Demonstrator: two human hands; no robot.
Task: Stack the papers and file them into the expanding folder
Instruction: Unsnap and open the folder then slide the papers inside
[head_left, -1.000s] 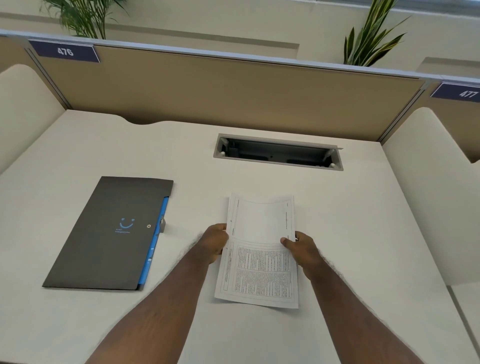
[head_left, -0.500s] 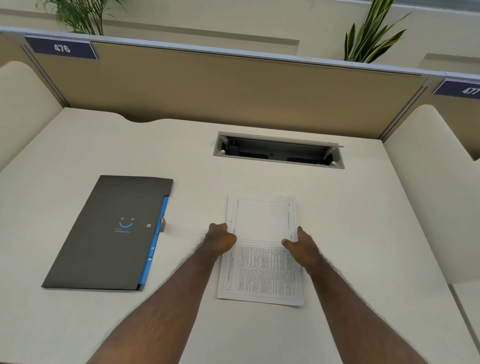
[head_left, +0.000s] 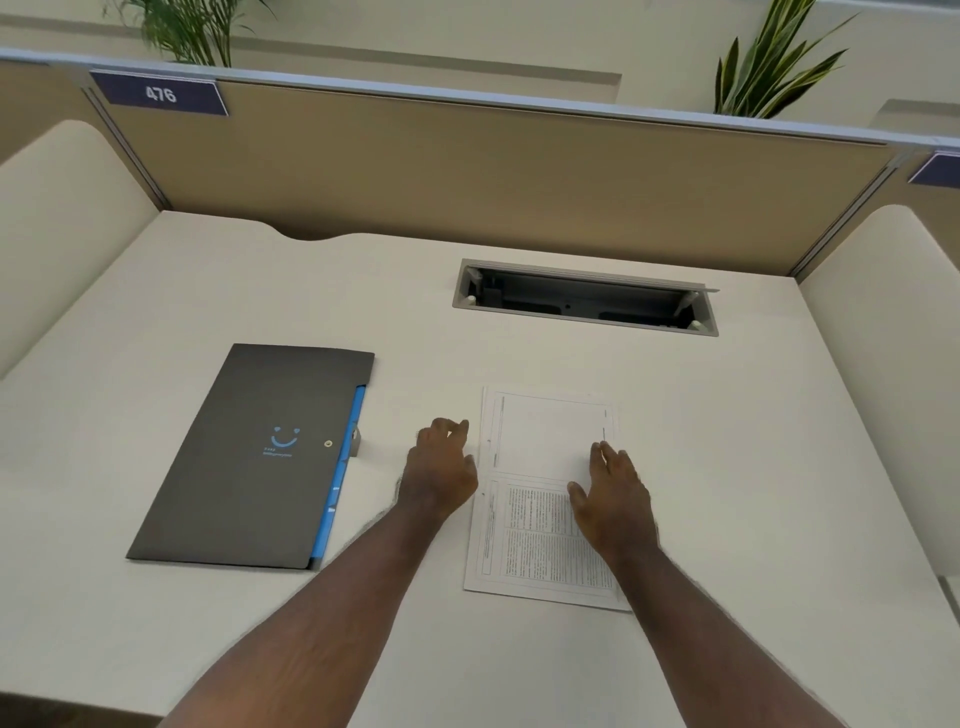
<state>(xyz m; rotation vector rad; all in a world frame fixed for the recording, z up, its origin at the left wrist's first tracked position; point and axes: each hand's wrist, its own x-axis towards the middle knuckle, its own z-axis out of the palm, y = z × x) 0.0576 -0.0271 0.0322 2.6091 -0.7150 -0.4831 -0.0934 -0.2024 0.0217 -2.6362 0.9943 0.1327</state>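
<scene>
Fingers (head_left: 608, 457) of the right hand (head_left: 613, 499) spread loosely over the papers (head_left: 540, 499), a squared printed stack lying flat mid-desk; the left hand (head_left: 439, 467), fingers apart, rests just beside the stack's left edge, gripping nothing. Toward the desk's (head_left: 727, 441) left edge lies the closed dark expanding folder (head_left: 249, 457), contents hidden.

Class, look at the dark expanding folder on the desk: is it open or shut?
Shut. The expanding folder lies flat, its dark cover down over the blue pockets, which show only along its right edge.
</scene>
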